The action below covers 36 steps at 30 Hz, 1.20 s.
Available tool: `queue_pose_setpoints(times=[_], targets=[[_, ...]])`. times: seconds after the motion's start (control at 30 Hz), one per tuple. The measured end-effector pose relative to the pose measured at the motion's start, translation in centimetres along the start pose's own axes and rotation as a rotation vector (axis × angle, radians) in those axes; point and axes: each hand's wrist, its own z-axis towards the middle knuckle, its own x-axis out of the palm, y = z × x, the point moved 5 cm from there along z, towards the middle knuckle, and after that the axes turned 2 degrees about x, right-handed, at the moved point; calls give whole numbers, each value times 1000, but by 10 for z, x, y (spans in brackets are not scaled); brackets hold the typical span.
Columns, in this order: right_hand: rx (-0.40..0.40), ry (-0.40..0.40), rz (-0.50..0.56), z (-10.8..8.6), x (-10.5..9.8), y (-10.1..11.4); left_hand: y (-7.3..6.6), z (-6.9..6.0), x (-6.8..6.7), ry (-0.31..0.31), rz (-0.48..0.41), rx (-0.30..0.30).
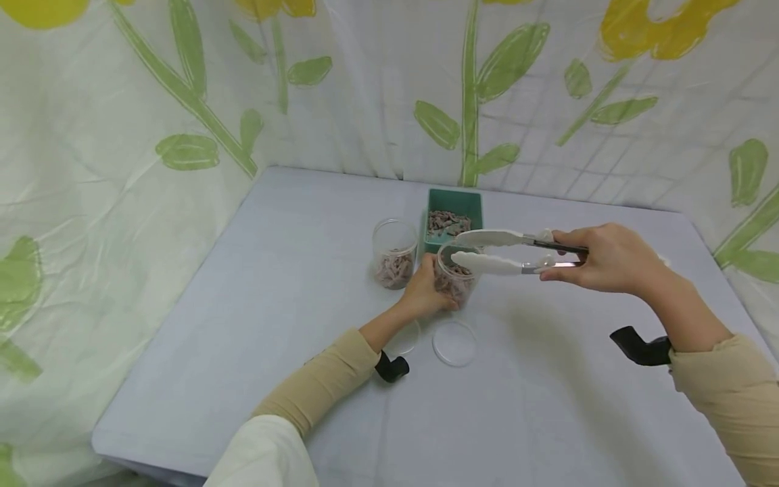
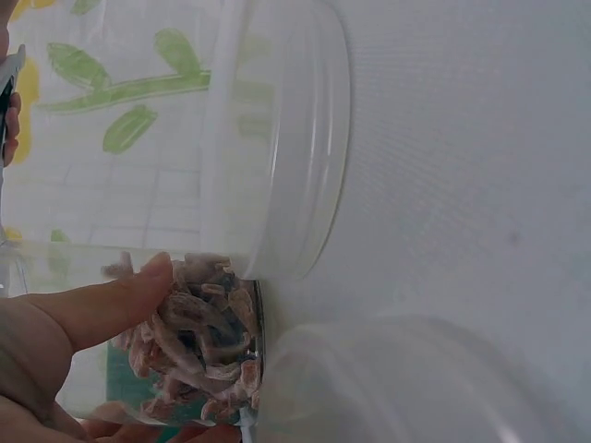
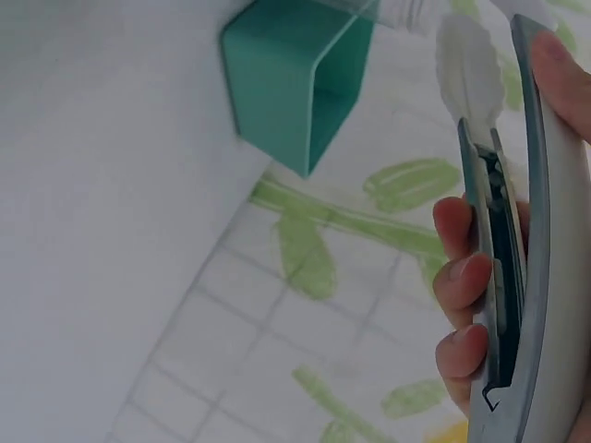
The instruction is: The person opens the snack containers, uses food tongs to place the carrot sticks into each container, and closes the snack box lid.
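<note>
My left hand (image 1: 424,291) grips a clear plastic jar (image 1: 460,292) partly filled with brownish dried strips; in the left wrist view the thumb presses on its side by the strips (image 2: 199,337). Tongs (image 1: 496,262) with white tips are in my right hand (image 1: 608,260), their two arms spread and nothing visible between them. The tips hang over the mouth of the held jar. In the right wrist view, fingers (image 3: 462,277) wrap one tong arm and the thumb lies on the other.
A second clear jar (image 1: 394,260) of strips stands left of the held one. Behind is a green bin (image 1: 455,199) with more strips. Two clear round lids (image 1: 455,343) lie in front, one partly behind the left arm. A flower-patterned curtain (image 1: 365,122) borders the table (image 1: 274,270).
</note>
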Motion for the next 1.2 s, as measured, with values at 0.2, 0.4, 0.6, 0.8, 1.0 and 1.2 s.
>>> queue_pose_setpoints(times=[0.2,0.4,0.6,0.8,1.0,1.2], targets=[[228,-2,151,1,12,-22,0,0,2,5,11,-2],[538,-62,473,1,46,-44,1,0,3,0,20,2],[772,-41,766,6,89,-52,2,0,4,0,17,-2],[1021,-80,787,12,120,-59,2,0,5,-6,17,2],[1118,-93,750,19,133,-56,1,0,3,-14,20,19],[1118,-92,705,26,139,-48,3,1,3,-16,10,23]])
